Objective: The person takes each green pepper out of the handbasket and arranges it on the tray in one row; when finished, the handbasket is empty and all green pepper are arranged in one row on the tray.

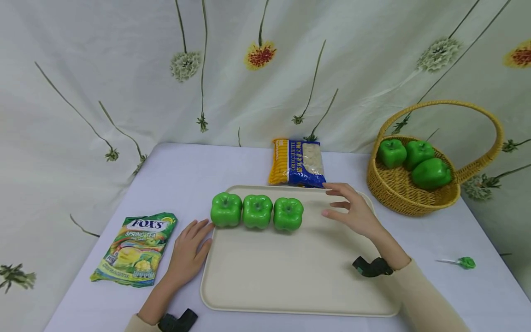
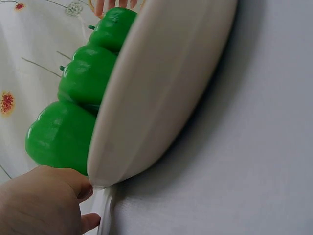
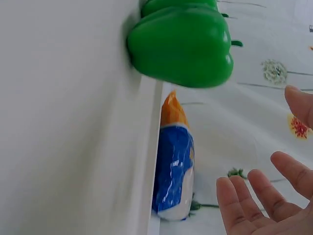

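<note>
Peppers [image 1: 257,211], three of them, glossy, green and blocky with short stems pointing up, stand close together in a row along the back left part of a cream rectangular tray [image 1: 298,272] with rounded corners. The person's bare left hand [image 1: 188,253] lies at the tray's left edge, its fingers relaxed and grasping nothing, the tips just beside the leftmost pepper; whether they touch it cannot be told. The bare right hand [image 1: 350,212] hangs above the tray's back right part, apart from the rightmost pepper, its fingers spread, loosely bent and free of any object. Each wrist wears a small black device [image 1: 373,267] below a beige sleeve [image 1: 427,295]

Just behind the tray lies a yellow and blue plastic pasta packet [image 1: 296,161] with a clear window. To the right, a tan woven basket [image 1: 390,193] with a tall arched handle holds three more green peppers [image 1: 392,153], and nearer the front lies a green-headed lollipop [image 1: 466,263] on a white stick. Left of the left hand, a green and yellow FOX'S candy bag [image 1: 134,251] lies flat on the white tabletop [image 1: 207,163]
</note>
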Action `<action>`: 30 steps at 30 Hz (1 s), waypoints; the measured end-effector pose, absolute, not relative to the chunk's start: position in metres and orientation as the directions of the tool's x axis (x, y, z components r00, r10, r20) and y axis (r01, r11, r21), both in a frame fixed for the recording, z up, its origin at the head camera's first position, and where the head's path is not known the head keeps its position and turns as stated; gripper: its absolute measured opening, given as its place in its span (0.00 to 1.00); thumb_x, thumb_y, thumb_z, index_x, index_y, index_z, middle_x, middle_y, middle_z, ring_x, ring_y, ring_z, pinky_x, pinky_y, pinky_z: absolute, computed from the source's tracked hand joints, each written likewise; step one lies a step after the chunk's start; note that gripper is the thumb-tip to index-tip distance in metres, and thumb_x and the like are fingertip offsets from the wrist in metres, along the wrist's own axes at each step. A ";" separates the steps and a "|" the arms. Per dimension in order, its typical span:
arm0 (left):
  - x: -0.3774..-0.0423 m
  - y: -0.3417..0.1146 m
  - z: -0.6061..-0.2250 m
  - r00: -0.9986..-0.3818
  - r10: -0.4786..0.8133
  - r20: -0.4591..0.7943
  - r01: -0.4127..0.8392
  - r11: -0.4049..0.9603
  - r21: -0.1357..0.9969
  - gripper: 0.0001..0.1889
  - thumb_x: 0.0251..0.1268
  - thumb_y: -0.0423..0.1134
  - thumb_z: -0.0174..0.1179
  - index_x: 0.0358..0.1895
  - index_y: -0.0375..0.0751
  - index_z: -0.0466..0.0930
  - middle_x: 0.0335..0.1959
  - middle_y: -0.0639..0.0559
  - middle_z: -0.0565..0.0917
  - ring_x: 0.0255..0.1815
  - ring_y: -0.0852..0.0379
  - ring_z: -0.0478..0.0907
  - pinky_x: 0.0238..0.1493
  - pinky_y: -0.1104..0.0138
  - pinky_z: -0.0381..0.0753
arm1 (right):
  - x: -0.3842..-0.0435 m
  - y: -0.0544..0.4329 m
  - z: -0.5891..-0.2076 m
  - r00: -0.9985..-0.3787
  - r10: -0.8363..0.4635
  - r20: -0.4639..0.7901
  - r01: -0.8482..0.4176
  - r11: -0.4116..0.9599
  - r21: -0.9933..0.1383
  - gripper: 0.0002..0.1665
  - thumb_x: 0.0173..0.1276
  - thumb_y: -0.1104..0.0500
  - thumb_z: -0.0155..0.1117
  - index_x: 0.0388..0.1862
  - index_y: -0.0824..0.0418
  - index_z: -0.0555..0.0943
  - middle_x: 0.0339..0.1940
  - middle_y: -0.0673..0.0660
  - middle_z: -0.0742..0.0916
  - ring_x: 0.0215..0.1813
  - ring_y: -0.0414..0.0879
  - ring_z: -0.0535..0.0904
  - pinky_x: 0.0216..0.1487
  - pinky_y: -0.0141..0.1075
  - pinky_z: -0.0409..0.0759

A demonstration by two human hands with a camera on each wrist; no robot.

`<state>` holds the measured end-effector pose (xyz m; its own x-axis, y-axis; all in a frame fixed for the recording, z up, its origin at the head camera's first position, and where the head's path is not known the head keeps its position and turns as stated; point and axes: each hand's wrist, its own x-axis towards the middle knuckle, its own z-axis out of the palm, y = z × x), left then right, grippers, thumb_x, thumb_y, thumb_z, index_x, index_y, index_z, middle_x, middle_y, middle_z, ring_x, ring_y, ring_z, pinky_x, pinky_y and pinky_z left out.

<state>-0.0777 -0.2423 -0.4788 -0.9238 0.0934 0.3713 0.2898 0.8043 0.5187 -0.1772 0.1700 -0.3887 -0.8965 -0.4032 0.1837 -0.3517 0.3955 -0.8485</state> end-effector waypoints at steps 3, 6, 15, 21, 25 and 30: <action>-0.077 -0.242 -0.478 -0.925 0.091 0.369 0.287 0.805 0.520 0.21 0.67 0.31 0.55 0.63 0.34 0.75 0.64 0.32 0.74 0.69 0.30 0.61 0.63 0.30 0.55 | -0.179 0.192 -0.386 -0.915 -0.340 0.216 -0.358 0.442 -0.823 0.36 0.62 0.65 0.70 0.69 0.65 0.69 0.66 0.65 0.74 0.64 0.54 0.74 0.56 0.42 0.83; -0.077 -0.242 -0.478 -0.926 0.092 0.367 0.286 0.804 0.521 0.21 0.67 0.31 0.55 0.63 0.34 0.75 0.64 0.32 0.74 0.69 0.30 0.61 0.63 0.30 0.55 | -0.181 0.219 -0.383 -0.927 -0.250 0.279 -0.368 0.462 -0.807 0.35 0.62 0.67 0.70 0.68 0.65 0.70 0.65 0.64 0.75 0.60 0.39 0.75 0.53 0.26 0.81; -0.077 -0.242 -0.476 -0.924 0.094 0.370 0.289 0.806 0.517 0.21 0.67 0.31 0.55 0.63 0.34 0.75 0.64 0.32 0.74 0.69 0.29 0.61 0.63 0.31 0.56 | -0.200 0.302 -0.365 -0.950 0.227 0.216 -0.039 0.599 -0.800 0.38 0.67 0.48 0.66 0.73 0.56 0.67 0.66 0.49 0.74 0.62 0.37 0.69 0.50 0.16 0.69; -0.077 -0.242 -0.476 -0.921 0.098 0.376 0.296 0.805 0.514 0.20 0.68 0.31 0.55 0.62 0.33 0.75 0.63 0.31 0.74 0.68 0.28 0.62 0.63 0.31 0.56 | -0.217 0.340 -0.359 -0.879 0.457 0.136 0.166 0.561 -0.811 0.43 0.68 0.44 0.62 0.78 0.53 0.59 0.76 0.56 0.64 0.75 0.50 0.58 0.74 0.41 0.62; -0.077 -0.242 -0.476 -0.924 0.095 0.371 0.291 0.804 0.518 0.20 0.68 0.32 0.55 0.63 0.33 0.75 0.63 0.32 0.74 0.69 0.29 0.61 0.63 0.31 0.55 | -0.227 0.354 -0.359 -0.870 0.477 0.128 0.193 0.568 -0.800 0.47 0.69 0.44 0.60 0.79 0.56 0.53 0.78 0.61 0.57 0.78 0.56 0.52 0.78 0.51 0.53; -0.076 -0.241 -0.476 -0.926 0.091 0.365 0.286 0.803 0.524 0.20 0.68 0.31 0.55 0.63 0.33 0.75 0.64 0.32 0.74 0.69 0.29 0.61 0.63 0.31 0.55 | -0.238 0.361 -0.362 -0.872 0.472 0.132 0.216 0.611 -0.762 0.48 0.70 0.45 0.58 0.80 0.59 0.50 0.77 0.66 0.56 0.77 0.61 0.52 0.77 0.55 0.54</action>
